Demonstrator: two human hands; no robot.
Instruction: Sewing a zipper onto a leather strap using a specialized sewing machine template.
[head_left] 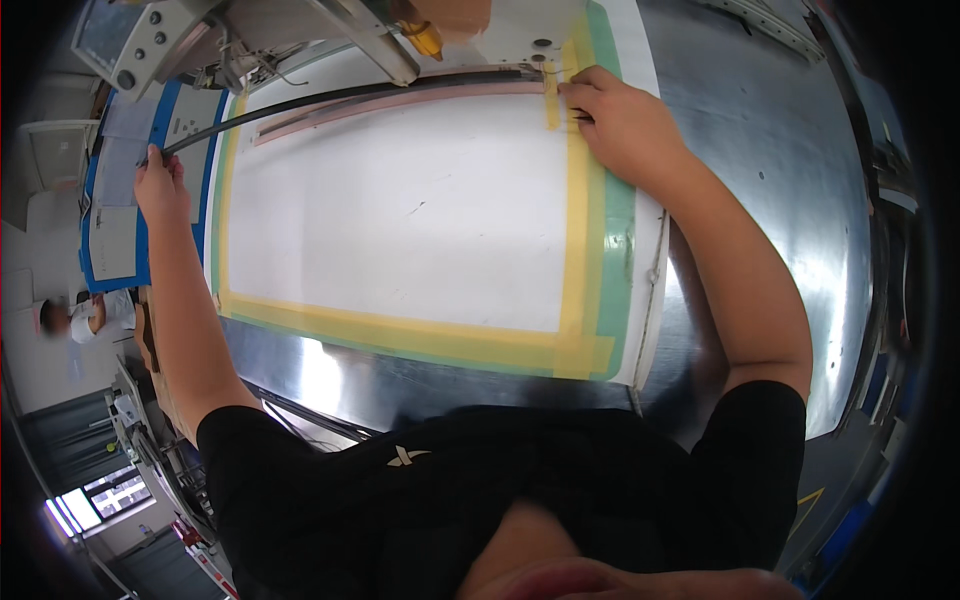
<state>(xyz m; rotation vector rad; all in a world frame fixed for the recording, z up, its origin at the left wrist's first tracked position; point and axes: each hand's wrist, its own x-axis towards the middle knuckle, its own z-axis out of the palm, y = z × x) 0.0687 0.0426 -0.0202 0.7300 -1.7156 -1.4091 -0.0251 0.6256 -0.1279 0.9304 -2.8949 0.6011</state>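
Note:
My left hand (164,180) is closed on a long black strip (290,100) at its left end. The strip stretches rightward above a long pinkish bar (410,99) along the far part of a white sheet (390,220), which is edged with yellow tape (400,318) and green tape (618,250). My right hand (617,125) rests at the upper right of the sheet on the yellow tape, beside the right end of the bar, with bent fingers; what they hold, if anything, is hidden. Above the strip hangs a yellow nozzle-like part (425,42).
A metal machine frame (150,45) overhangs the back left. A blue-edged board (138,245) lies left of the sheet. Around the sheet is a shiny metal table (770,260). A person in white (100,315) is at the far left, beyond the board.

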